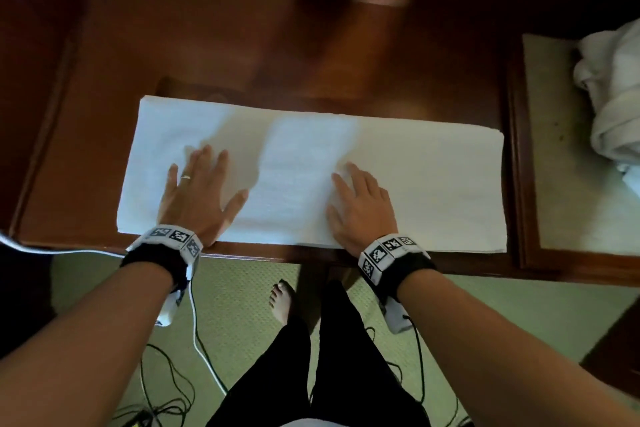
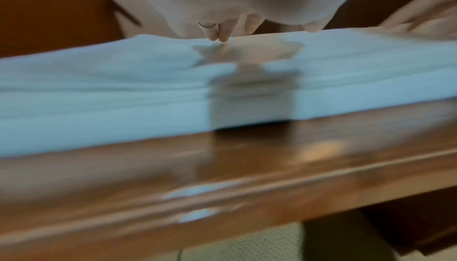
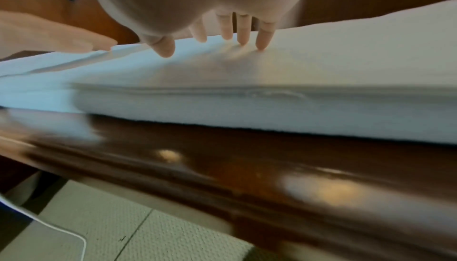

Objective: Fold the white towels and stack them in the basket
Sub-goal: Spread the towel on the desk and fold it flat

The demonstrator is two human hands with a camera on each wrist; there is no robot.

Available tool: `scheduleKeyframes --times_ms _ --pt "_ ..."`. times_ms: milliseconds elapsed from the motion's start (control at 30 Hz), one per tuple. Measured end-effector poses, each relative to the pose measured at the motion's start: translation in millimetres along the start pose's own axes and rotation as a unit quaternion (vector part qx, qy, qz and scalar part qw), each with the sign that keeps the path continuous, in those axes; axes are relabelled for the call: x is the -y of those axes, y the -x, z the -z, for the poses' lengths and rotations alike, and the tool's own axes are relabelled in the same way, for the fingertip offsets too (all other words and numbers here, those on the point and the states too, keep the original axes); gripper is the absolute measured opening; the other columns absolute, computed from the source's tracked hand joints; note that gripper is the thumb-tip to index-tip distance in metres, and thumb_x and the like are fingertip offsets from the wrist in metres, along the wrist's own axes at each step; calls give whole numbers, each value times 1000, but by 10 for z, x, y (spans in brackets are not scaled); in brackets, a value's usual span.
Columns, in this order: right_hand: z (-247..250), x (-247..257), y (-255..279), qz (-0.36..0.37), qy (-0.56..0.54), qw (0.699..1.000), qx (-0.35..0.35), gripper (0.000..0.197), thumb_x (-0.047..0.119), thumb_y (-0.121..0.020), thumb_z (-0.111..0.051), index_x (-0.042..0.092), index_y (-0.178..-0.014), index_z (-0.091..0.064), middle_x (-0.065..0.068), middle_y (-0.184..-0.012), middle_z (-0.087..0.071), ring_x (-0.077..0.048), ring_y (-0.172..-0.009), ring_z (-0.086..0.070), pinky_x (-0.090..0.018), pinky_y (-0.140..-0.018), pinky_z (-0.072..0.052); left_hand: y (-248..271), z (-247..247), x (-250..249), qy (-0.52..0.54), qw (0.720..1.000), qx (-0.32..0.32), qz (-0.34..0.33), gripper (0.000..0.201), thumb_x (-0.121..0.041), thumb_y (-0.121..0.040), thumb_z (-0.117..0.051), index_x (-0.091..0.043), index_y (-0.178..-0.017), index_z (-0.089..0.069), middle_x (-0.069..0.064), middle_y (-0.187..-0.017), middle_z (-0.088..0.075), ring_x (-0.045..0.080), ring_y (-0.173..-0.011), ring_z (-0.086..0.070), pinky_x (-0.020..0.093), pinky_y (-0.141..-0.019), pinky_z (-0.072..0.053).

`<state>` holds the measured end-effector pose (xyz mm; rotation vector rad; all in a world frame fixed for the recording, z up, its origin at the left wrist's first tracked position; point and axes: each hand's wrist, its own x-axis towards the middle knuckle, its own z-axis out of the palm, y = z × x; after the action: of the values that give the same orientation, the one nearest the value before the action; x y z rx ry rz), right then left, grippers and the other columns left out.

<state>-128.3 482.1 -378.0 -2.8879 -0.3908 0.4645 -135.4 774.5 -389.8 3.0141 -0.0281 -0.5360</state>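
Note:
A white towel (image 1: 415, 184), folded into a long band, lies flat along the front edge of the dark wooden table (image 1: 242, 55). My left hand (image 1: 197, 191) lies palm down on its left part, fingers straight and spread, a ring on one finger. My right hand (image 1: 360, 204) presses flat on the middle, fingers extended. In the left wrist view the towel (image 2: 123, 89) shows several stacked layers under the left fingertips (image 2: 223, 37). In the right wrist view the right fingertips (image 3: 263, 40) dent the towel (image 3: 321, 81). No basket is in view.
A heap of unfolded white towels (image 1: 613, 94) sits on a lighter surface (image 1: 568, 184) to the right of the table. Below the table edge are my legs, a bare foot (image 1: 282, 302) and cables (image 1: 201, 350) on pale carpet.

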Motion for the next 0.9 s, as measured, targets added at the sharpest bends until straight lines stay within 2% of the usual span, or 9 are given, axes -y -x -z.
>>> scheduleKeyframes --times_ms 100,200,267,333,433,533,633,733,900 --pt "-142 -85 -93 -11 9 1000 23 64 48 -99 -35 28 -157 -16 -8 -166 -1 -31 -151 -6 -48 -116 -20 -120 -94 -540 2 998 5 -61 82 -68 -92 -12 -21 -160 -11 11 -167 -9 30 -154 -13 61 -120 -16" --pt "-197 -502 36 -29 30 999 20 64 60 -100 -23 40 -156 -2 0 -165 14 -26 -152 8 -48 -119 -8 -150 -266 -824 5 999 7 -47 80 -68 -93 -10 -25 -160 -1 10 -168 3 29 -155 -2 64 -118 -13" --pt "-176 -964 217 -85 34 995 29 65 65 -98 -18 45 -154 7 3 -163 23 -24 -151 16 -49 -120 0 -140 -353 -862 19 999 -4 -29 78 -69 -94 -7 -28 -160 6 6 -167 14 27 -155 7 64 -119 -8" --pt "-92 -1441 438 -174 26 984 35 65 69 -96 -15 47 -152 12 4 -162 25 -23 -151 17 -51 -120 1 -139 -372 -871 24 999 -15 -30 79 -70 -94 -9 -28 -160 4 5 -167 15 28 -155 5 64 -119 -8" --pt "31 -1857 636 -244 0 970 16 65 68 -97 -17 43 -155 0 4 -165 14 -22 -152 9 -54 -118 -7 -166 -349 -891 18 1000 -4 -24 80 -71 -94 -11 -28 -161 -1 5 -168 11 30 -155 1 65 -117 -10" --pt "101 -1967 571 -300 -75 949 -64 63 55 -94 -25 29 -152 -31 -6 -164 -13 -32 -147 -14 -52 -113 -21 -181 -330 -893 22 1000 4 -14 81 -73 -92 -10 -30 -160 0 4 -168 11 29 -155 2 64 -118 -9" --pt "151 -2037 434 -365 -172 901 -156 48 29 -94 -45 11 -139 -50 -22 -143 -43 -44 -126 -41 -49 -103 -35 -198 -279 -860 27 1000 13 -7 82 -76 -90 -9 -34 -159 4 2 -168 14 27 -155 6 60 -120 -7" --pt "249 -2083 327 -408 -225 875 -134 46 14 -90 -55 12 -135 -51 -21 -133 -51 -43 -119 -49 -48 -101 -41 -217 -222 -863 29 999 24 -4 83 -79 -88 -7 -35 -158 7 1 -167 15 26 -155 7 59 -122 -6" --pt "459 -2196 179 -489 -337 802 -66 51 18 -85 -66 10 -133 -51 -15 -123 -62 -32 -104 -60 -34 -83 -46 -229 -141 -959 45 998 30 21 87 -78 -84 -13 -33 -159 -5 1 -168 9 27 -154 1 60 -120 -10"
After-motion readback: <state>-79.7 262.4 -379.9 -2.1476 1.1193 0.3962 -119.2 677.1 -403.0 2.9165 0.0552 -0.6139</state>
